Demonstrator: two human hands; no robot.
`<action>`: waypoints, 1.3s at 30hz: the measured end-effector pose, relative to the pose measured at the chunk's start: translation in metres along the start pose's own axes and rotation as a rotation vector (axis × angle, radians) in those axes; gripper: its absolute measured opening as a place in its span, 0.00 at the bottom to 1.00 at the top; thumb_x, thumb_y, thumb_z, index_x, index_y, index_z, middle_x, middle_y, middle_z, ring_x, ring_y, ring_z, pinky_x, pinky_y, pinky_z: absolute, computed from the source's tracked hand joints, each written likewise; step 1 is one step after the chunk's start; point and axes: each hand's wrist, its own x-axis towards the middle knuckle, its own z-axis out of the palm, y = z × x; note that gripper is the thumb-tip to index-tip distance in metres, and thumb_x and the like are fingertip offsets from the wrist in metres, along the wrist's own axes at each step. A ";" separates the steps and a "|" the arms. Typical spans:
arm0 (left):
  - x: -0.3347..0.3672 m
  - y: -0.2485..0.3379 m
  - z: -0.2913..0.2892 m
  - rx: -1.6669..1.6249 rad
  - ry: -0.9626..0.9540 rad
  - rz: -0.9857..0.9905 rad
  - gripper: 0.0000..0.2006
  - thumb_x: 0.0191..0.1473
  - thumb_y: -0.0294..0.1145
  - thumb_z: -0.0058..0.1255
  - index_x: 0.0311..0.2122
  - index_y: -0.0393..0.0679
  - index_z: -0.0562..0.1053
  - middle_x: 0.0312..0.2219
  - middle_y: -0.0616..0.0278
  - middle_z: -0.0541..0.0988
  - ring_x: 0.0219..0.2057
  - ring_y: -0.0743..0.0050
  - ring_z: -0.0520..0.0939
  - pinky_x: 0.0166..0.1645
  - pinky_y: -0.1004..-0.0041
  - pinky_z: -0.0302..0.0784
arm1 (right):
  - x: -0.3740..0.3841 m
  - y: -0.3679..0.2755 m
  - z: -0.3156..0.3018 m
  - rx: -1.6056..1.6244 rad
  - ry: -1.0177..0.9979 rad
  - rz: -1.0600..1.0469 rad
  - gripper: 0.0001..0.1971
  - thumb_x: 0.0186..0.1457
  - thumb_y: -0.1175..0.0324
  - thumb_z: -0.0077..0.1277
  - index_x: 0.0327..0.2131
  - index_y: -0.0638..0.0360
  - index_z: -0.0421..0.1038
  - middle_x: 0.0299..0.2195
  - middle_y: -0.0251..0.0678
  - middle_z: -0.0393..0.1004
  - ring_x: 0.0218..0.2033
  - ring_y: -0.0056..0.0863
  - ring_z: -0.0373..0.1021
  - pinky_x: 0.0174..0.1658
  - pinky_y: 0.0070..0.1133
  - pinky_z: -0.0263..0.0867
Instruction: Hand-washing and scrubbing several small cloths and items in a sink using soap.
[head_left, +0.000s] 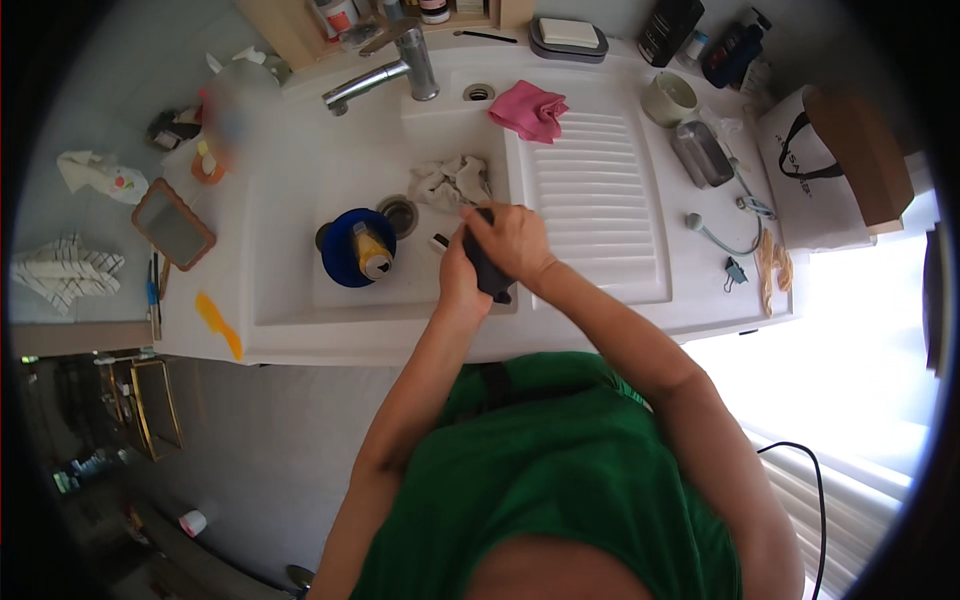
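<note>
Over the right part of the sink basin (290, 305), my two hands are together on a dark grey, elongated thing (487, 272) whose kind I cannot make out. My left hand (462, 275) is closed round its left side. From above, my right hand (520, 240) grips its upper part with bent fingers. A small white and dark piece (438, 243) shows beside my left hand; I cannot tell whether it is held. A crumpled whitish cloth (450, 182) lies in the basin just beyond my hands. To their left is a blue bowl (345, 268) with a yellow can (373, 255) in it.
The tap (385, 72) reaches over the basin from the back. A pink cloth (530, 110) lies at the top of the ribbed drainboard (600, 215). Right of it are a pale cup (668, 98) and a metal container (703, 155). A framed mirror (173, 225) and a yellow comb (219, 324) lie left.
</note>
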 end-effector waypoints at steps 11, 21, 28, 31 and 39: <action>0.021 -0.012 0.039 0.705 -0.258 -0.170 0.27 0.56 0.40 0.52 0.58 0.39 0.62 0.52 0.53 0.68 0.54 0.60 0.69 0.57 0.63 0.62 | -0.004 0.119 -0.076 0.091 0.381 0.464 0.27 0.49 0.46 0.56 0.47 0.54 0.69 0.50 0.52 0.67 0.44 0.50 0.70 0.45 0.35 0.66; 0.036 0.009 0.014 0.836 -0.117 0.115 0.11 0.60 0.34 0.45 0.42 0.37 0.71 0.35 0.58 0.77 0.32 0.70 0.79 0.40 0.72 0.75 | -0.080 0.088 -0.025 -0.036 -0.073 -0.106 0.26 0.43 0.76 0.53 0.51 0.52 0.68 0.59 0.43 0.59 0.62 0.42 0.53 0.62 0.37 0.50; 0.034 0.046 -0.041 0.906 -0.036 0.241 0.11 0.61 0.34 0.45 0.41 0.36 0.71 0.33 0.57 0.77 0.29 0.70 0.79 0.38 0.72 0.75 | -0.154 0.150 -0.111 -0.140 0.120 0.273 0.27 0.33 0.88 0.44 0.42 0.57 0.73 0.52 0.41 0.68 0.54 0.43 0.61 0.57 0.34 0.56; 0.025 0.060 -0.064 0.918 0.027 0.283 0.10 0.61 0.32 0.43 0.39 0.35 0.71 0.32 0.57 0.77 0.28 0.74 0.79 0.37 0.75 0.76 | -0.183 0.174 -0.143 -0.290 0.302 0.406 0.26 0.35 0.84 0.49 0.44 0.54 0.73 0.53 0.40 0.66 0.54 0.44 0.60 0.57 0.35 0.55; -0.015 0.077 -0.108 1.388 0.106 0.605 0.08 0.60 0.31 0.45 0.34 0.37 0.72 0.29 0.62 0.75 0.27 0.78 0.77 0.35 0.78 0.72 | -0.121 0.180 -0.153 -0.410 0.380 0.482 0.19 0.49 0.62 0.57 0.46 0.49 0.73 0.58 0.45 0.59 0.59 0.43 0.54 0.59 0.39 0.48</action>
